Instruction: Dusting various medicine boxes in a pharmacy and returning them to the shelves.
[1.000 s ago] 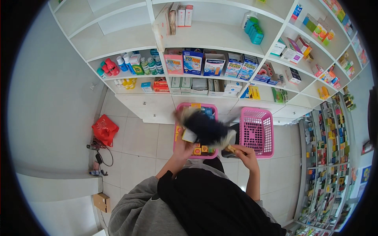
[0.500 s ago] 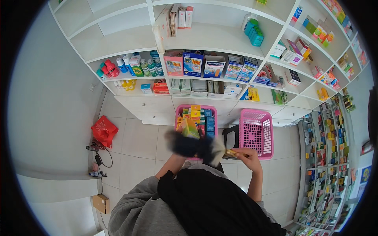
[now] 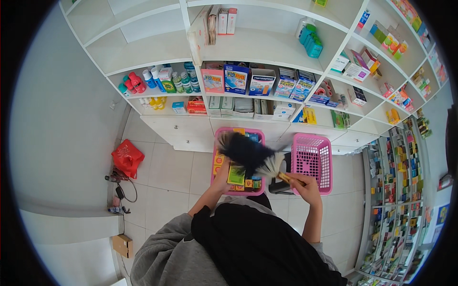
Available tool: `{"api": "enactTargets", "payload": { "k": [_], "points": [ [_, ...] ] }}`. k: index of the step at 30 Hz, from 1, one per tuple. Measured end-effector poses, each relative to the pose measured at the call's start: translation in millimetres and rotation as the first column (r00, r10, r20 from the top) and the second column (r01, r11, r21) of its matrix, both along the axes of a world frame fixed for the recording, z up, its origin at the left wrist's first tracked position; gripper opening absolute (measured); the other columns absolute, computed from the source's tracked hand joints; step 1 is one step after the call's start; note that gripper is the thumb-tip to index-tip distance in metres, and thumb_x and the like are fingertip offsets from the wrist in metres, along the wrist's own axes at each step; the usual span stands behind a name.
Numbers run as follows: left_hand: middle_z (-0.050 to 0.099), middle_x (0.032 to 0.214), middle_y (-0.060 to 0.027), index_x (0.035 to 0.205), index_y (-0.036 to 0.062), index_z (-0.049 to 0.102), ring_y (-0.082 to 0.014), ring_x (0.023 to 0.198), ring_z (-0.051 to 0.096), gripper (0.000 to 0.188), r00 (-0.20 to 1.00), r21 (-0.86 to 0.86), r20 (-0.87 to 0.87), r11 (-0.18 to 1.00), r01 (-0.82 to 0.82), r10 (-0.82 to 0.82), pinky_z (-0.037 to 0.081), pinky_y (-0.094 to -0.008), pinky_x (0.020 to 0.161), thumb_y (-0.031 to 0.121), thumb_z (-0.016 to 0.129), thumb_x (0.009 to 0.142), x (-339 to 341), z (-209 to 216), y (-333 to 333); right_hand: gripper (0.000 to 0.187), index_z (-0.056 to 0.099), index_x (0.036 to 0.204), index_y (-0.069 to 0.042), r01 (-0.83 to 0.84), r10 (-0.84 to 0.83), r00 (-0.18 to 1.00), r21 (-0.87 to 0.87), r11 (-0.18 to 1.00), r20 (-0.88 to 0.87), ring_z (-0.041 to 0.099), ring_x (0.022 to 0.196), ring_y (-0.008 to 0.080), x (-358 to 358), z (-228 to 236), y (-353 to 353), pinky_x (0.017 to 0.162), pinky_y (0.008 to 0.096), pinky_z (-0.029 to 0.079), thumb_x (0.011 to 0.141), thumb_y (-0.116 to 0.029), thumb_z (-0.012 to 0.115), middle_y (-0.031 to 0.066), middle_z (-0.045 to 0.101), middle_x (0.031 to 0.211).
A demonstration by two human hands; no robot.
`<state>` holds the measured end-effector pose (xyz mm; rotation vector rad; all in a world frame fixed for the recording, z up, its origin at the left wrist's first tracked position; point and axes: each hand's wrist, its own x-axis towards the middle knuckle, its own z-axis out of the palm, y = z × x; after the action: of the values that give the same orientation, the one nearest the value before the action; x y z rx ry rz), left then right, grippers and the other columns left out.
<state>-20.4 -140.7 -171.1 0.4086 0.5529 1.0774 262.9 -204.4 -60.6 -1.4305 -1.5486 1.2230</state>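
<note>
In my right hand is the yellowish handle of a feather duster. Its plume is dark with pale feathers at both ends, and it spreads to the left over a pink basket. My left hand grips a green and yellow box just under the dark feathers, above the basket's contents. The duster covers part of that box and the fingertips near it. Small boxes in yellow, blue and other colours fill the basket around it.
A second pink basket with open lattice sides stands to the right, beside a black stool. Ahead rises a white shelf unit with boxes and bottles. A red bag and cables lie on the floor at left; stocked racks line the right.
The duster has moved up and away from my body, its dark plume now over the basket's upper part. The green and yellow box has come down nearer to me, still in my left hand.
</note>
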Motion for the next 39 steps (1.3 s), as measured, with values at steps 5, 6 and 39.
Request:
{"api": "enactTargets", "payload": {
  "k": [5, 6, 39],
  "points": [
    [0.050, 0.122, -0.0116, 0.140, 0.0105, 0.026, -0.0198, 0.104, 0.056, 0.057, 0.997, -0.062, 0.072, 0.998, 0.010, -0.006, 0.050, -0.0346, 0.087, 0.043, 0.043, 0.096, 4.4, 16.4, -2.3, 0.020, 0.069, 0.104, -0.003, -0.076, 0.075, 0.997, -0.052, 0.996, -0.026, 0.057, 0.068, 0.0059, 16.5, -1.1, -1.9, 0.062, 0.0200, 0.045, 0.086, -0.009, 0.064, 0.0040, 0.068, 0.082],
    [0.050, 0.123, -0.0119, 0.140, 0.0110, 0.026, -0.0199, 0.104, 0.056, 0.058, 0.993, -0.050, 0.114, 0.998, 0.026, -0.020, 0.050, -0.0347, 0.086, 0.043, 0.043, 0.096, 3.9, 17.1, -1.4, 0.020, 0.069, 0.104, -0.003, -0.069, 0.067, 0.997, -0.056, 0.996, -0.039, 0.056, 0.068, 0.0057, 18.9, -1.6, -2.1, 0.061, 0.0201, 0.045, 0.086, -0.009, 0.064, 0.0037, 0.068, 0.081],
    [0.057, 0.116, -0.0121, 0.135, 0.0111, 0.039, -0.0234, 0.102, 0.059, 0.048, 0.826, 0.485, -0.555, 0.845, 0.226, 0.098, 0.049, -0.0372, 0.089, 0.039, 0.042, 0.097, 3.9, 46.4, 1.2, 0.024, 0.067, 0.110, -0.003, -0.124, 0.112, 0.992, -0.213, 0.969, -0.066, 0.055, 0.070, 0.0072, 49.2, 3.8, -17.7, 0.063, 0.0220, 0.046, 0.088, -0.009, 0.061, 0.0022, 0.065, 0.082]
  ]
}}
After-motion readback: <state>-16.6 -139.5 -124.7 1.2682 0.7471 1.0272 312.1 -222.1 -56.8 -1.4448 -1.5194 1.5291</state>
